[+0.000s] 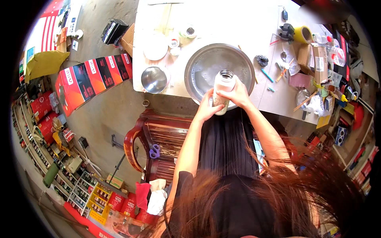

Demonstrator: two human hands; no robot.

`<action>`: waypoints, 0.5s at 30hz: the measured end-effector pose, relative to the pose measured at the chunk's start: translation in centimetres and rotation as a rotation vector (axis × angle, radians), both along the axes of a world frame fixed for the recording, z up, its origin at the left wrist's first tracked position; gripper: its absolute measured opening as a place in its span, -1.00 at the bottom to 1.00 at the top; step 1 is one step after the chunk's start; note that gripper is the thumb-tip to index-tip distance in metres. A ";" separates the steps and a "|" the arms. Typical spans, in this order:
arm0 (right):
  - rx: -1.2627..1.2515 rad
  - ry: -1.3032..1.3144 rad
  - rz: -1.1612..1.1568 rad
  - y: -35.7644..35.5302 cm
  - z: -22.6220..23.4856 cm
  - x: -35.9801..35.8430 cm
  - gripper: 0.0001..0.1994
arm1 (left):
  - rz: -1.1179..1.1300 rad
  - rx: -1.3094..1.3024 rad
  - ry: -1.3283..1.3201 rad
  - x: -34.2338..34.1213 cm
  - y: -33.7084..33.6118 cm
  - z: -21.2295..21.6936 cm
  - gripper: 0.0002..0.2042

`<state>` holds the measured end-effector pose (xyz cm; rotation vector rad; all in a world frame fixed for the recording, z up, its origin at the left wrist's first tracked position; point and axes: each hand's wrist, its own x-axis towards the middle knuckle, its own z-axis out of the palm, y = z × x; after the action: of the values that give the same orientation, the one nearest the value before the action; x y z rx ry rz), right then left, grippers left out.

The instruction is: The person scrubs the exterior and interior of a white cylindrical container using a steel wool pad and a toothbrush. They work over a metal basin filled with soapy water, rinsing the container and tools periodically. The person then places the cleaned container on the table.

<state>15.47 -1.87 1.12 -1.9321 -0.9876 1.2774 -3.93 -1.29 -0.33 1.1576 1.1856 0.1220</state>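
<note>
A white bottle (pixel 224 85) with an uncovered threaded mouth is between my two hands, tilted over the near rim of a wide metal basin (pixel 190 63). Cloudy, sudsy water fills the basin. My left hand (pixel 206 108) is wrapped round the lower part of the bottle. Higher up, my right hand (pixel 237 95) grips its right side, the thumb across the front. Left of the basin on the white table (pixel 174 81) stand a shiny metal bowl (pixel 154 80), a white plate (pixel 155 49) and small white lids or cups (pixel 174 42).
To the basin's right lie a dark scouring ball (pixel 261 60), blue pens (pixel 267 75), a spoon (pixel 283 56) and cardboard boxes (pixel 319 63). A wooden bench (pixel 164 133) with purple scissors (pixel 154 151) stands at the near left. Shelves (pixel 81 190) line the lower left.
</note>
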 end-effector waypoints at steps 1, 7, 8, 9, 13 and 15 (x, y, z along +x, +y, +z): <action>-0.030 0.018 0.007 -0.3 -1.3 -0.3 -0.33 | 0.016 -0.127 -0.043 0.1 0.5 1.4 -0.07; -0.533 0.509 -0.171 0.1 -3.9 -0.9 -0.33 | 0.110 -0.329 -0.112 -0.1 1.6 4.9 -0.01; -0.685 0.601 -0.225 0.0 -3.8 -0.8 -0.32 | 0.161 -0.335 -0.106 0.8 2.1 6.2 -0.01; -0.606 0.733 -0.326 -0.4 -4.0 -1.1 -0.35 | 0.214 -0.357 -0.121 1.3 1.7 6.1 -0.02; -0.543 0.941 -0.330 0.2 -2.5 -0.8 -0.40 | 0.355 -0.335 -0.308 2.9 0.9 7.2 -0.08; -0.539 1.027 -0.373 0.6 -0.7 -0.2 -0.40 | 0.436 -0.388 -0.382 3.8 0.6 8.8 -0.08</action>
<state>15.27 -1.27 0.38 -1.3306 0.2410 2.0624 -0.17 -0.68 8.43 0.4955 1.0423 0.4067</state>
